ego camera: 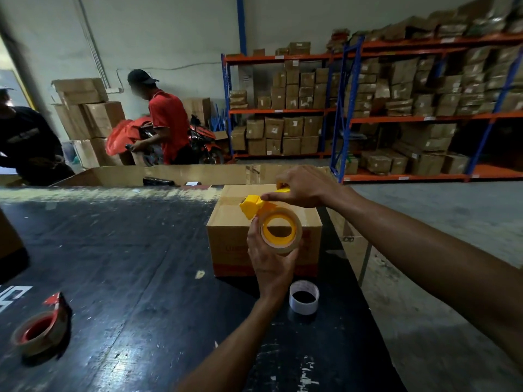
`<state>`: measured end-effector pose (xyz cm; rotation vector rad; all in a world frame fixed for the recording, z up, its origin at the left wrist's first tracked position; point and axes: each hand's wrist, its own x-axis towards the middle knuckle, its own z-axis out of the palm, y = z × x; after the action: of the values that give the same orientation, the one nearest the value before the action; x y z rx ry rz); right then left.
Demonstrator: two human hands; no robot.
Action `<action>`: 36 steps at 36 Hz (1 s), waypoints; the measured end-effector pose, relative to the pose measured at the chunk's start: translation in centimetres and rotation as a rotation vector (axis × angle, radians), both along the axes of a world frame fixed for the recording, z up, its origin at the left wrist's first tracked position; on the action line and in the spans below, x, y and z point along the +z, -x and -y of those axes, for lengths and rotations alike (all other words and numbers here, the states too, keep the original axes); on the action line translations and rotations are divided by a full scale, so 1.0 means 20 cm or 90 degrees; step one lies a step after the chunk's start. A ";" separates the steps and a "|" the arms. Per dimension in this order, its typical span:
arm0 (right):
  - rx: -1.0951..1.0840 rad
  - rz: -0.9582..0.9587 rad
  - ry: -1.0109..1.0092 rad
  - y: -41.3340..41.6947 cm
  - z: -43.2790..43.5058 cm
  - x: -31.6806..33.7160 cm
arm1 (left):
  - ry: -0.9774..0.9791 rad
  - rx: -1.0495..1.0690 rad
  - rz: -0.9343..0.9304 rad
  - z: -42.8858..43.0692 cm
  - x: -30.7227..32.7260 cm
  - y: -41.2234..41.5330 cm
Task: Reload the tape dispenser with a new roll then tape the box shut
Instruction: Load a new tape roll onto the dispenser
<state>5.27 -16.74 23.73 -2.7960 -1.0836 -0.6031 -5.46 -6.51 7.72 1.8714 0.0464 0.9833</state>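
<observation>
Two bare hands hold a yellow tape dispenser [256, 206] right of centre in the frame, above a cardboard box [232, 236] that sits on the dark bench [127, 264]. A brown tape roll [281, 230] sits on the dispenser's yellow hub. The left hand [270, 258] comes up from below, its grip clamped around the roll, thumb on the left rim and fingers under the right side. The right hand [300, 188] reaches in from the right, its grip closed on the upper part of the dispenser, forefinger stretched along the top toward the yellow head. Both hands and the dispenser cover much of the box's top and front face.

Just below the box, near the left wrist, an empty white tape core [304, 297] stands on end on the bench. Far off at the lower left lies a red tape dispenser [42, 326] with its own brown roll. Behind the box, a long flat cardboard carton [169, 174] runs along the bench's far edge. Beyond it, a person in a red shirt [167, 123] stands by stacked boxes [90, 114], another in dark clothing [25, 142] is at the left edge, and shelving [396, 108] full of parcels fills the upper right.
</observation>
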 end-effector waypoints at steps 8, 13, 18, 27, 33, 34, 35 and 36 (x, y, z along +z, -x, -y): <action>-0.019 -0.168 -0.135 0.11 0.05 0.06 | 0.078 0.003 0.033 0.04 0.10 -0.01; 0.001 -0.329 -0.179 0.18 0.01 -0.02 | 0.121 0.047 0.052 0.07 0.21 -0.03; -0.005 -0.345 -0.109 0.20 0.01 0.02 | 0.151 -0.015 0.019 0.09 0.21 -0.03; -0.118 -0.300 -0.032 0.19 0.07 0.04 | 0.370 -0.298 -0.059 -0.03 0.11 0.08; -0.098 -0.208 0.006 0.20 0.09 -0.01 | 0.486 -0.361 -0.316 -0.12 0.27 0.00; -0.091 -0.182 0.020 0.20 0.09 -0.02 | 0.502 -0.367 -0.335 -0.13 0.29 -0.01; -0.082 -0.160 0.030 0.20 0.09 -0.02 | 0.511 -0.371 -0.350 -0.14 0.31 -0.03; -0.075 -0.150 0.036 0.21 0.10 -0.03 | 0.515 -0.376 -0.361 -0.15 0.33 -0.04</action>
<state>1.17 -18.71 23.21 -2.9027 -0.9095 -0.2458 -4.64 -3.48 14.28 1.2216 0.1872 -0.0241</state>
